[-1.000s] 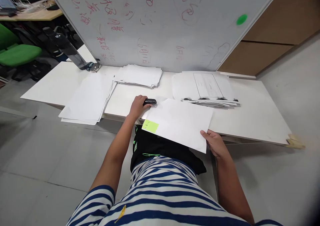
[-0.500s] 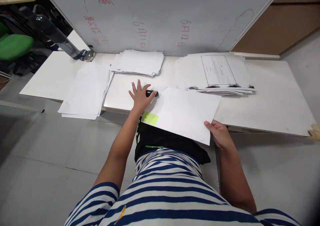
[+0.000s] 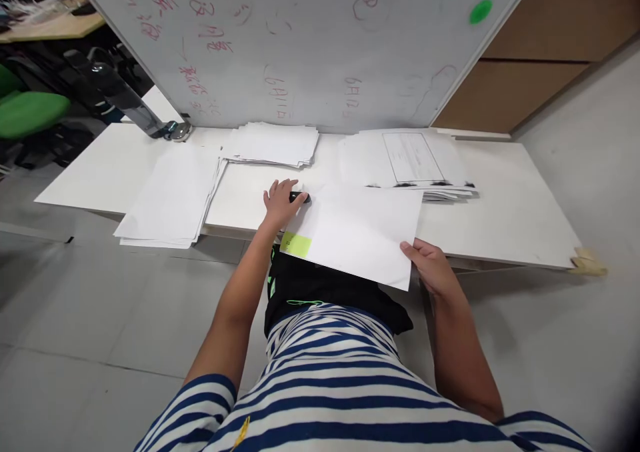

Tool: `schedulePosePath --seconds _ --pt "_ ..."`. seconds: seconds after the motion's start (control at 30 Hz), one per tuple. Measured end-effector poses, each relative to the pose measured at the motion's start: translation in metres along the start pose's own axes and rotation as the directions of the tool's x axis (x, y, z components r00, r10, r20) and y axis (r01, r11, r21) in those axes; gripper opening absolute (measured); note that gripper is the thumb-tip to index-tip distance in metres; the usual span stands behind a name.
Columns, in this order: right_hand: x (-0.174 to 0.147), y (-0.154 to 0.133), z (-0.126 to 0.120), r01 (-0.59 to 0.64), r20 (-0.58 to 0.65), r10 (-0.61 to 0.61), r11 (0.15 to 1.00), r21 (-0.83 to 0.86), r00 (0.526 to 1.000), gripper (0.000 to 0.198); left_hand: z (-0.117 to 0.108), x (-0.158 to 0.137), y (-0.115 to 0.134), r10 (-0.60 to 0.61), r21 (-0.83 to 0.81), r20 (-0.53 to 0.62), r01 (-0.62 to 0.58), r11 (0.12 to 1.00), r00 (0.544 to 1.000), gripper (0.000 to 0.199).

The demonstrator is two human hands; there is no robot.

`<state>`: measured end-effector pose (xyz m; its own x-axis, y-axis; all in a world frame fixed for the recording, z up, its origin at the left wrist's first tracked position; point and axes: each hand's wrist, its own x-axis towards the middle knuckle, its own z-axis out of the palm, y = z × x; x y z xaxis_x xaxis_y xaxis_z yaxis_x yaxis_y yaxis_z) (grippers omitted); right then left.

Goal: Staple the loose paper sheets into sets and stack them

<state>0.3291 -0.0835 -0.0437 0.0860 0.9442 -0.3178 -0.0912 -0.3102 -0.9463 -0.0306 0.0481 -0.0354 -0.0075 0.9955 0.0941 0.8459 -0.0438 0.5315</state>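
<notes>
My left hand (image 3: 281, 202) is closed on a small black stapler (image 3: 300, 197), thumb along its near side and fingers curled over the far side. The stapler lies at the upper left corner of white sheets of paper (image 3: 360, 229); its jaws are hidden. My right hand (image 3: 429, 264) pinches the lower right edge of those sheets, thumb on top and fingers beneath. A yellow-green sticky note (image 3: 295, 245) is at their lower left corner. The sheets overhang the front edge of the white table (image 3: 240, 202).
Paper stacks lie on the left (image 3: 167, 195), at the back (image 3: 273, 144) and at the back right (image 3: 360, 159). Behind the table stands a whiteboard (image 3: 310, 45) with red writing. A dark bottle (image 3: 127, 99) leans at the back left; a green chair (image 3: 33, 113) is beyond.
My left hand's spread fingers have drawn in around the stapler. My right hand still holds the sheets. The camera view has shifted, showing more of the whiteboard.
</notes>
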Motion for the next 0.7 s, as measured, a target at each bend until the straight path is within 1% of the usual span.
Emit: schedulePosePath --seconds 0.1,0.23,0.3,0.37,0.43,0.47,0.5,0.53,0.57,0.63,0.7 --pt "-0.003 -0.013 -0.007 0.028 -0.048 -0.031 0.998 -0.061 0.998 0.043 0.001 -0.001 0.0 -0.018 -0.03 -0.012 0.018 0.999 1.0 0.05" --pt "-0.018 -0.028 -0.025 0.072 -0.178 -0.083 0.995 -0.068 0.981 0.038 0.004 -0.003 0.003 -0.021 -0.057 -0.063 0.017 0.998 0.998 0.053" --pt "-0.028 -0.034 -0.031 0.128 -0.267 -0.132 0.991 -0.035 0.955 0.033 0.006 -0.006 0.004 -0.003 -0.061 -0.099 -0.003 0.998 0.995 0.054" --pt "-0.035 -0.038 -0.031 0.224 -0.352 -0.207 0.975 0.007 0.913 0.028 0.006 -0.011 0.003 0.031 -0.061 -0.146 -0.04 0.997 0.989 0.056" --pt "-0.036 -0.042 -0.023 0.305 -0.374 -0.273 0.952 0.026 0.886 0.027 0.004 -0.014 -0.004 0.043 -0.08 -0.233 -0.063 0.995 0.971 0.056" --pt "-0.033 -0.045 -0.015 0.328 -0.355 -0.295 0.944 0.033 0.887 0.029 0.003 -0.016 -0.008 0.027 -0.101 -0.283 -0.058 0.993 0.959 0.055" --pt "-0.028 -0.047 -0.006 0.334 -0.315 -0.304 0.941 0.046 0.899 0.032 0.001 -0.017 -0.014 0.003 -0.126 -0.317 -0.046 0.991 0.948 0.054" --pt "-0.022 -0.051 0.007 0.328 -0.258 -0.301 0.942 0.067 0.918 0.036 0.0 -0.018 -0.02 -0.021 -0.147 -0.324 -0.028 0.989 0.946 0.052" --pt "-0.014 -0.054 0.022 0.314 -0.193 -0.292 0.944 0.097 0.937 0.04 -0.002 -0.019 -0.025 -0.037 -0.156 -0.306 -0.012 0.988 0.951 0.05" --pt "0.003 -0.062 0.063 0.268 -0.063 -0.261 0.945 0.187 0.963 0.046 -0.003 -0.021 -0.034 -0.024 -0.133 -0.235 -0.008 0.991 0.972 0.048" --pt "0.02 -0.068 0.118 0.198 0.048 -0.224 0.929 0.313 0.973 0.046 -0.003 -0.023 -0.038 0.014 -0.095 -0.193 -0.032 0.995 0.981 0.047"
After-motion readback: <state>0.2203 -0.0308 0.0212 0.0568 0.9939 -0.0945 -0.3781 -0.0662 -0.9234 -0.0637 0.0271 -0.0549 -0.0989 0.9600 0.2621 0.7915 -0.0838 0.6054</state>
